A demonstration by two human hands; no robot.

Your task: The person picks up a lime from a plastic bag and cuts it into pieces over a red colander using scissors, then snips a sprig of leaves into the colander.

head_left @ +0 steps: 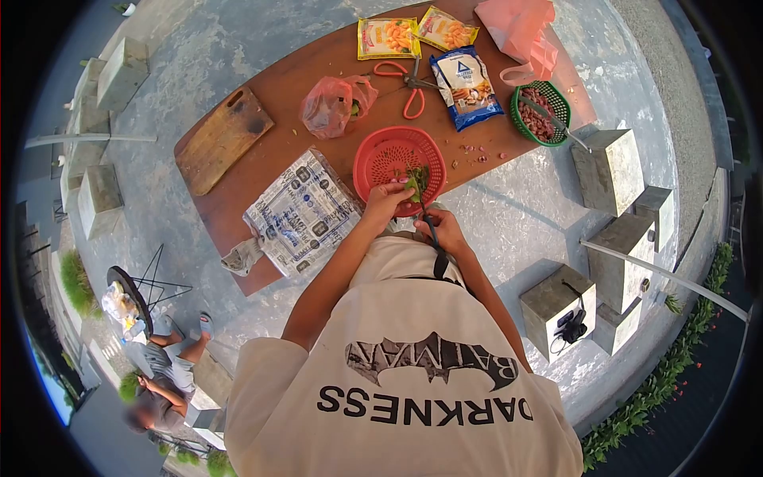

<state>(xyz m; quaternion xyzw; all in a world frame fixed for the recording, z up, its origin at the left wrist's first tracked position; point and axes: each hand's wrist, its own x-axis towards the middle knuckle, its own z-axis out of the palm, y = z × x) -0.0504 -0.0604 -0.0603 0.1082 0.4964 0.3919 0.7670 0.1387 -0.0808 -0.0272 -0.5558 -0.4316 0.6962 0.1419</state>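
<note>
Over the near rim of a red plastic basket (388, 151), my left hand (387, 199) pinches a green leafy piece (412, 186). My right hand (445, 229), just to the right, is closed round the dark handle of a knife (430, 225), its blade pointing up at the greens. More green sprigs (421, 172) and small pink bits lie in the basket. Left of the basket is a newspaper-patterned bag (304, 213). A pink plastic bag (334, 107) with something green inside sits behind.
The brown table (294, 71) holds a wooden board (225, 141), red-handled scissors (412, 82), yellow packets (387, 38), a blue-white packet (466, 86), a pink bag (520, 32) and a green basket of reddish bulbs (540, 114). Concrete blocks (608, 171) stand right. A person (171, 374) sits lower left.
</note>
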